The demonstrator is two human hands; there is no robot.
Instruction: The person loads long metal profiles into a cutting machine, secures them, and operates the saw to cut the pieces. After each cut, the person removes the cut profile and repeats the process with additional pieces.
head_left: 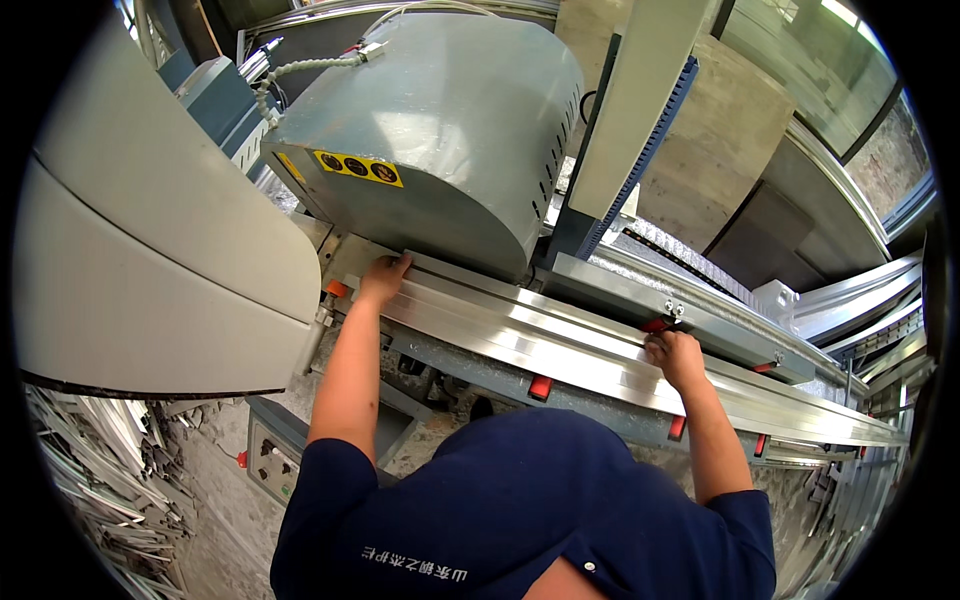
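- One long metal strip is seen lying on the machine bed, running from under the grey hood at the left away to the right edge of the view.
- Two hands are laid on it. The left hand is pressed on the strip's far edge just beside the hood's lower rim, fingers curled over that edge.
- The right hand is set further along, closed around the strip's far edge just below a red clamp.
- Four red tabs can be counted along the near edge of the bed, one between the two forearms.
- One yellow warning label with three round signs is fixed to the hood.
- One control box is seen below the left elbow.
- A heap of cut metal offcuts is piled at the lower left; more long strips are stacked at the right.
- Between the hands the strip's top face is left bare; little room is left between the left hand and the hood.
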